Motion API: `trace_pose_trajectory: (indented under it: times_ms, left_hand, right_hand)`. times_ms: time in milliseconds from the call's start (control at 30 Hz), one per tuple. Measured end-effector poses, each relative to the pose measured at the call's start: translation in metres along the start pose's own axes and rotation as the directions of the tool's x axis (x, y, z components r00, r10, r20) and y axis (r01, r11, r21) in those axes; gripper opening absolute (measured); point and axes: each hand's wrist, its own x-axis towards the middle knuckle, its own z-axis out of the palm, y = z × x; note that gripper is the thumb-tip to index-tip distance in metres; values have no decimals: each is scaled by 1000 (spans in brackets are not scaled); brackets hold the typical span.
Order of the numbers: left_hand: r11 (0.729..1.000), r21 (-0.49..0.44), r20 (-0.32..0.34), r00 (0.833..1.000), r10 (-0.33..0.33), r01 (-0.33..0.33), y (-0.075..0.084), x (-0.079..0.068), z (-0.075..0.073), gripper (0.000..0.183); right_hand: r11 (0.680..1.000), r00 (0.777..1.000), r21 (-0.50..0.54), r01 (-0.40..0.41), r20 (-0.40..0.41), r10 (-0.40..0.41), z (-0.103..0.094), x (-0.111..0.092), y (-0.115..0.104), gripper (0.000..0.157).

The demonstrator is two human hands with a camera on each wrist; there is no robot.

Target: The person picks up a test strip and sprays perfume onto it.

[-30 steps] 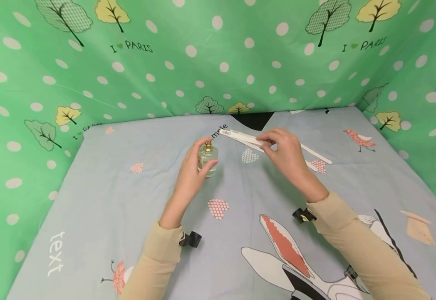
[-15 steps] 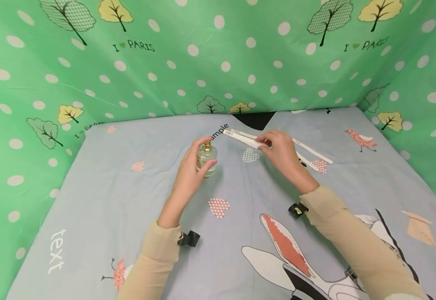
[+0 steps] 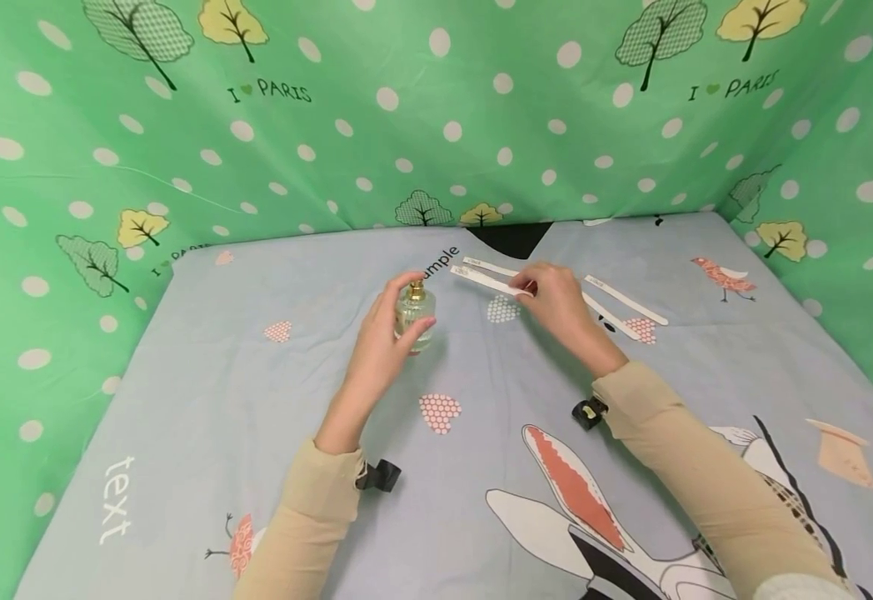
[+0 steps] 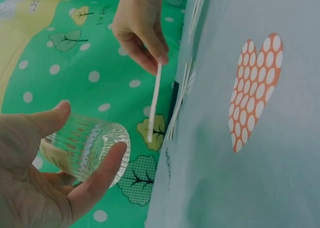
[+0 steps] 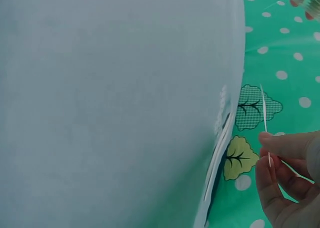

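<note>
My left hand (image 3: 373, 348) grips a clear ribbed glass perfume bottle (image 3: 412, 312) with a gold neck, its index finger on top. The left wrist view shows the bottle (image 4: 95, 143) tilted, its base toward the right. My right hand (image 3: 559, 302) pinches one end of a white perfume test strip (image 3: 481, 278), whose free end points left toward the bottle. In the right wrist view the strip (image 5: 264, 111) appears edge-on between thumb and fingers. Strip and bottle are apart. Behind the right hand, more white test strips (image 3: 626, 301) lie on the table, partly hidden by it.
A grey-blue printed cloth (image 3: 256, 433) covers the table. Green dotted curtains (image 3: 316, 175) rise at the back and both sides. A black wrist camera (image 3: 382, 475) sits on the left sleeve, and another camera (image 3: 588, 412) on the right.
My right hand and forearm have shifted slightly left. The pinched strip now shows apart from those on the table. My left hand with the bottle has barely moved.
</note>
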Motion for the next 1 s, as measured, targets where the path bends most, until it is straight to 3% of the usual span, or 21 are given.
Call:
trace_pose_trajectory:
  times_ms: [367,667,1000]
  left_hand:
    - [1000,12,-17,1000,7,-6,0,-2,-3,61]
    - [1000,27,-29,999,14,-13,-4,-1,-4,58]
    - [1000,-3,-24,1000,-7,7,-3,-2,-5,58]
  right_hand:
    - [998,996,-49,-36,77,40,5,3,2,17]
    - [997,993,-44,-65,94,69,6,5,4,14]
    - [995,991,-8,-97,91,97,-11,4,6,19]
